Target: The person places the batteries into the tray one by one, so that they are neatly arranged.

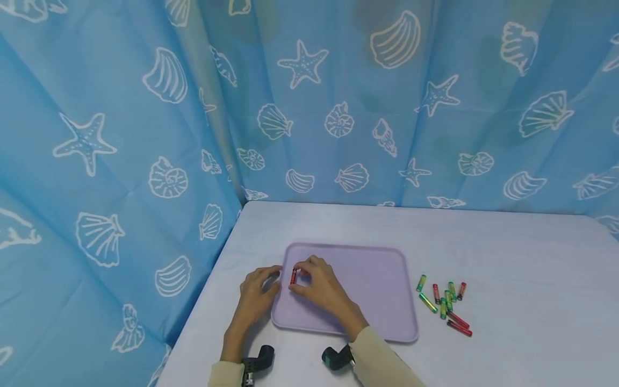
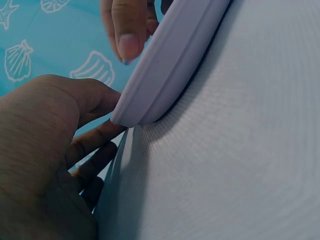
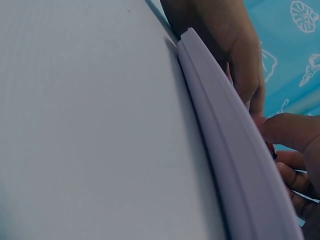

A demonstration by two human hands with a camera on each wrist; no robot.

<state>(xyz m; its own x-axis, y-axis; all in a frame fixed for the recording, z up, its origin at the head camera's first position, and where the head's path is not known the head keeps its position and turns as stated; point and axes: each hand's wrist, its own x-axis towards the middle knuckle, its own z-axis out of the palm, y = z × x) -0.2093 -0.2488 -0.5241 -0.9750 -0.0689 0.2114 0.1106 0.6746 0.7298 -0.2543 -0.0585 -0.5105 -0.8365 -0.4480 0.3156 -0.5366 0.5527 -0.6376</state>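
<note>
In the head view my right hand (image 1: pixel 321 287) is over the left part of a lilac tray (image 1: pixel 367 290). It pinches a small red battery (image 1: pixel 293 276) by its two ends, between thumb and index finger. My left hand (image 1: pixel 256 295) is at the tray's left edge, thumb and index finger apart and touching the rim. The left wrist view has the left hand (image 2: pixel 55 135) against the tray's rim (image 2: pixel 155 75). In the right wrist view the tray's side (image 3: pixel 235 145) hides most of the battery, and only a bit of red shows by the right hand (image 3: pixel 300 145).
Right of the tray, several green batteries (image 1: pixel 427 303) and red batteries (image 1: pixel 459 328) lie loose on the white-covered table (image 1: pixel 532 279). A blue curtain with white shells (image 1: pixel 309 134) hangs behind the table and along its left side. Dark wrist cameras (image 1: pixel 333 357) are strapped to both wrists.
</note>
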